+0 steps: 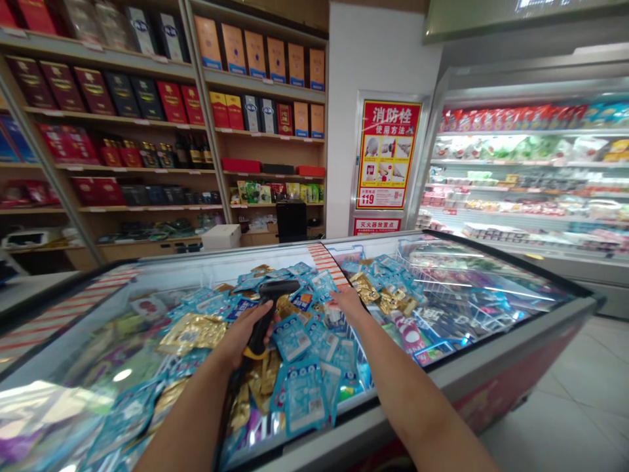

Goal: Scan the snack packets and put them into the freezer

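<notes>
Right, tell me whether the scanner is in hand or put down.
In hand: the left hand is wrapped around the black scanner.

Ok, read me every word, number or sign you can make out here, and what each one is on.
"消防栓": top line of the fire hydrant poster
"使用方法": second line, same poster
"119": lower left, same poster
"灭火器放置点": red-and-white sign under the poster
Too small or blurred to read: the poster's fine print, and the lettering on the blue packets, gold packets, shelved boxes and chilled goods.
</notes>
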`<state>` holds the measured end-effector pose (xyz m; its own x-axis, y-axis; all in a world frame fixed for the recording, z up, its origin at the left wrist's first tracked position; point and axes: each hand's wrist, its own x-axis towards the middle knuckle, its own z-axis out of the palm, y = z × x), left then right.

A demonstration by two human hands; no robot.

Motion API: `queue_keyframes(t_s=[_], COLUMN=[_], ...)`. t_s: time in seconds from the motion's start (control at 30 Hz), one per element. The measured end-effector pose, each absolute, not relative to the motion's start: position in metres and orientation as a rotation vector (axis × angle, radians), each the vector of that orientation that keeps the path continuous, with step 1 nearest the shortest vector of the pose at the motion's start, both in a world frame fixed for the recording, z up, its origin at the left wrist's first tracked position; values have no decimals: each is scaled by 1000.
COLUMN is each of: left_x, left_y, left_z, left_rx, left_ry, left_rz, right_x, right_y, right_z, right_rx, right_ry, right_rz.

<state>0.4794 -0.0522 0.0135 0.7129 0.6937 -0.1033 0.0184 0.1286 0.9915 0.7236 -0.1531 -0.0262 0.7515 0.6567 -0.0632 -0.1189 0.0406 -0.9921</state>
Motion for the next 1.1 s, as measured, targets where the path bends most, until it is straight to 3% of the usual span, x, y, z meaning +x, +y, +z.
queue_keyframes(t_s=[0.27, 0.47, 0.6, 1.1], left_x=[481, 480, 480, 475], left_y=[-53, -55, -55, -49], left_z=[15, 17, 17, 24], left_rx=[1321, 1310, 1317, 1216], left_ry=[675, 670, 687, 671], left_rz=[545, 577, 554, 720], right_x=[728, 769, 781, 772], right_y=[-154, -188, -200, -192], right_z=[-23, -15, -18, -28], right_rx=[-1495, -2036, -2281, -2425], right_ry=[-502, -493, -560, -749], right_rz=[592, -33, -101, -418])
